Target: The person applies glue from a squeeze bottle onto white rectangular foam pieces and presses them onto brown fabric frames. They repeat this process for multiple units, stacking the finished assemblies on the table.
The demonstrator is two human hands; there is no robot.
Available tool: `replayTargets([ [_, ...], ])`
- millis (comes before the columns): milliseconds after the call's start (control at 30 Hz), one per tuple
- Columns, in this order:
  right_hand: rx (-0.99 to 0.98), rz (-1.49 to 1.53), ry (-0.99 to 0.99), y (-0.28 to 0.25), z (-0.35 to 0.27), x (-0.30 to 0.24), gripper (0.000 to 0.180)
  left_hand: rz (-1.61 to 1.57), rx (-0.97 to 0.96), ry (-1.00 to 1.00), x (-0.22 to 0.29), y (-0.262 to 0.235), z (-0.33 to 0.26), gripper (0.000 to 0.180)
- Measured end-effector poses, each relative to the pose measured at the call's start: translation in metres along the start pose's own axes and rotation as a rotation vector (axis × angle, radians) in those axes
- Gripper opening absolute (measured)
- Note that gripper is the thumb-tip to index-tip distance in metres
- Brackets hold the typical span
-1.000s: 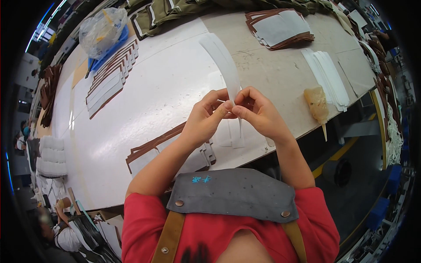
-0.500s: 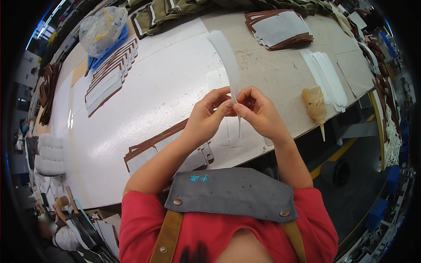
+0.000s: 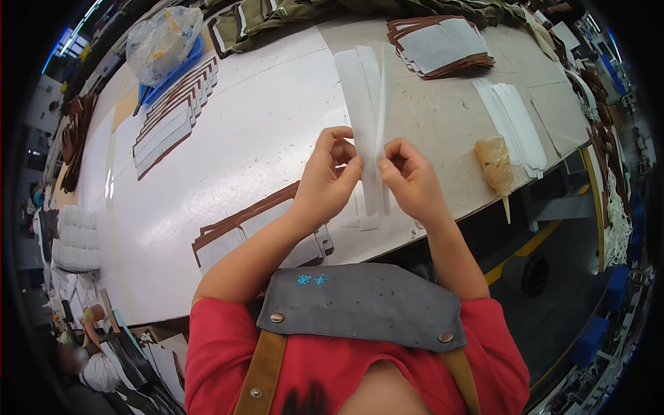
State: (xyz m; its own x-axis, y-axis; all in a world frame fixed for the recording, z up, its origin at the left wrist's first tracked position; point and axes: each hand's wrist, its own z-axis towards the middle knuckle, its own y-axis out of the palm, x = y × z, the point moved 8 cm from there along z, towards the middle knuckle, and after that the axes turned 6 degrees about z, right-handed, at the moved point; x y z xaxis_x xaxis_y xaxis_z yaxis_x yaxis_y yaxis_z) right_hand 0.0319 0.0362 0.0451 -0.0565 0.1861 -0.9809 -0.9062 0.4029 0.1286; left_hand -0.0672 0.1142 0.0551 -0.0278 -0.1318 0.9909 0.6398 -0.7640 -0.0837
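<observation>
Between my two hands stand long white strips (image 3: 361, 90), thin and flexible like paper or interlining, held upright above the table and fanned a little apart at the top. My left hand (image 3: 334, 169) pinches their left edge between thumb and fingers. On the opposite edge, my right hand (image 3: 409, 178) pinches the strips with thumb and curled fingers. More white pieces (image 3: 369, 223) lie on the table beneath them, partly hidden by the strips and my hands. Left of my left forearm lies a row of brown pieces with white panels (image 3: 259, 225).
A squeeze bottle (image 3: 494, 164) with a pointed tip and a white strip stack (image 3: 513, 124) lie right. Brown-and-white pieces (image 3: 443, 48) are stacked at the back, others (image 3: 166, 131) overlap at left. Beyond are a blue tray (image 3: 173, 72) with a plastic bag and green fabric (image 3: 277, 21).
My hands have moved slightly apart. The strips, earlier bunched nearly edge-on, now spread open and show their broad faces.
</observation>
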Motion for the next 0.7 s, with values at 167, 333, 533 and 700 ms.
replayTargets([
  [167,0.347,0.363,0.068,-0.091,-0.001,0.0,0.011,-0.245,0.354,-0.073,-0.015,-0.065,0.003,0.036],
  [333,0.714,-0.49,-0.236,-0.177,-0.039,-0.067,0.014,-0.053,0.582,0.098,0.0,-0.133,0.002,0.04],
  [533,0.151,-0.797,0.189,-0.074,0.007,0.01,0.014,-0.094,0.223,0.018,0.003,-0.056,0.034,0.05],
  [700,0.129,-0.507,0.353,-0.055,0.011,0.046,0.016,-0.338,0.147,-0.09,-0.003,-0.031,0.048,0.053],
])
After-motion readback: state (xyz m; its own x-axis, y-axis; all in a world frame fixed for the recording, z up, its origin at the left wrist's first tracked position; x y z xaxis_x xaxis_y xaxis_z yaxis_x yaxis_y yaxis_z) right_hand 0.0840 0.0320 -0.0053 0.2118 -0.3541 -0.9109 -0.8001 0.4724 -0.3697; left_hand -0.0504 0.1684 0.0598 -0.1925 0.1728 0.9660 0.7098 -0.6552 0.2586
